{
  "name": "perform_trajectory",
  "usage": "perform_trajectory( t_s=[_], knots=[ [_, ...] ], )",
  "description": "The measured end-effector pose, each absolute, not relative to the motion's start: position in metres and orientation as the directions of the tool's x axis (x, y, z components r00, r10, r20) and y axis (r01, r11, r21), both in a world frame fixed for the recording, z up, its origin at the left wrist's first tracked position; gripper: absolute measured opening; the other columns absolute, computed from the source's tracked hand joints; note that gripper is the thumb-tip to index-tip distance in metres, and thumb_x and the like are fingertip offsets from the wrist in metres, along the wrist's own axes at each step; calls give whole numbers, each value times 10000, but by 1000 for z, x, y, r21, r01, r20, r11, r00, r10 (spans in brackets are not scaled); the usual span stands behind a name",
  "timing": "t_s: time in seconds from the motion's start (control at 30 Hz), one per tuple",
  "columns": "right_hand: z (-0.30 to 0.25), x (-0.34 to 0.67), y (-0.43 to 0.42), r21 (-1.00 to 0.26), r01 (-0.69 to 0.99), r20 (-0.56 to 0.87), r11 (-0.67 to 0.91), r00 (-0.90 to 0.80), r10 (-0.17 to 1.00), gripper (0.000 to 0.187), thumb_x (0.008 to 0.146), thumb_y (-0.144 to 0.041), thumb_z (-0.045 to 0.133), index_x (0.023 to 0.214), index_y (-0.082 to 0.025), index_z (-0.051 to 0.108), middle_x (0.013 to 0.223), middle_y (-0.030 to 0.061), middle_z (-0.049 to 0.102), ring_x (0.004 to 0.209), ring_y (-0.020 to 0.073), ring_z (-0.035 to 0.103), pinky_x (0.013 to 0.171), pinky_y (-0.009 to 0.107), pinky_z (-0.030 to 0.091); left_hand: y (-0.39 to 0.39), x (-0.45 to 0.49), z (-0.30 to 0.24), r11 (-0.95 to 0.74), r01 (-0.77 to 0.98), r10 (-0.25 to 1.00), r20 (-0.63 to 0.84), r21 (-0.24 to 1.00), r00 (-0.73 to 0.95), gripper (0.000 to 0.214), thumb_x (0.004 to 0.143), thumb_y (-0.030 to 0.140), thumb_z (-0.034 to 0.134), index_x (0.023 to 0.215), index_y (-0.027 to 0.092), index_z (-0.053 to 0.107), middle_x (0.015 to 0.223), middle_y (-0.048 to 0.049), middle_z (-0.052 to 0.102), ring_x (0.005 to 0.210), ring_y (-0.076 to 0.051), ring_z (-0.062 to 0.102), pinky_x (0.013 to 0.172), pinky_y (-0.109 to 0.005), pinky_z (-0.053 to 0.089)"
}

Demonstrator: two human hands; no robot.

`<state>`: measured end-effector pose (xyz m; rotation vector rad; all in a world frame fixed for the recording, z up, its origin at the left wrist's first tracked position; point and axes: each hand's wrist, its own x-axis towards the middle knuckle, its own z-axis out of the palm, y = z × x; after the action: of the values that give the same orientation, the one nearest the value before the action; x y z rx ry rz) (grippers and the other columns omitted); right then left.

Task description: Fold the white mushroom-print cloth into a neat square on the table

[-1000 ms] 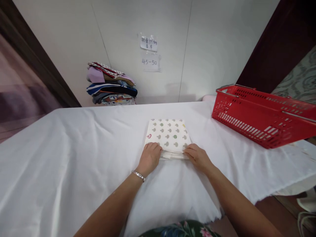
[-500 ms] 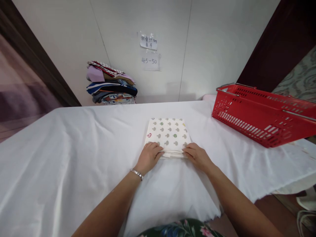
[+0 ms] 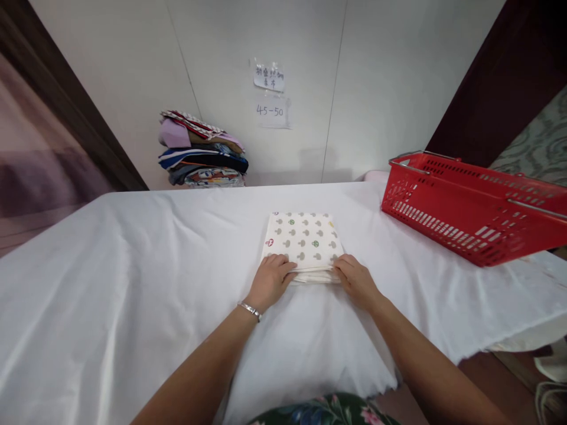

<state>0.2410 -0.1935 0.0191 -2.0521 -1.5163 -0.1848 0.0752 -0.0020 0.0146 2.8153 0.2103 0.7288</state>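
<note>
Head view: your left hand [image 3: 271, 280] and right hand [image 3: 357, 282] pinch the folded cloth [image 3: 303, 239] at its near corners. Uneven pull from you could skew its layers.

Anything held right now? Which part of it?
Yes: the folded mushroom-print cloth, gripped at the corners of its near edge, left hand on the left corner, right hand on the right.

On the wall [image 3: 381, 77] we see two papers: on the lower sheet [image 3: 273, 112] we read "45-50"; on the upper sheet [image 3: 269, 78] we make out handwritten Chinese, apparently "折叠织物" above "桌布", slightly blurred.
</note>
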Motion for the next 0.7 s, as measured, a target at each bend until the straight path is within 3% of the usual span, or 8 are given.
perform_trajectory(
  t_s=[0.27,0.7],
  knots=[
    [19,241,-196,-325,940,535,-105,275,799,192,905,-223,373,955,-225,558,928,65,573,883,181,539,733,305,473,-3,73,25,-980,82,165,507,182,846,199,899,228,385,913,194,581,896,-45,569,865,-179,486,780,-347,377],
    [21,239,-197,-342,933,382,-112,247,890,170,889,-261,432,909,-240,600,939,50,591,871,179,545,718,311,476,-1,67,22,-975,23,118,421,222,899,187,878,217,411,816,191,586,831,-40,546,801,-174,466,720,-332,383]
  ],
)
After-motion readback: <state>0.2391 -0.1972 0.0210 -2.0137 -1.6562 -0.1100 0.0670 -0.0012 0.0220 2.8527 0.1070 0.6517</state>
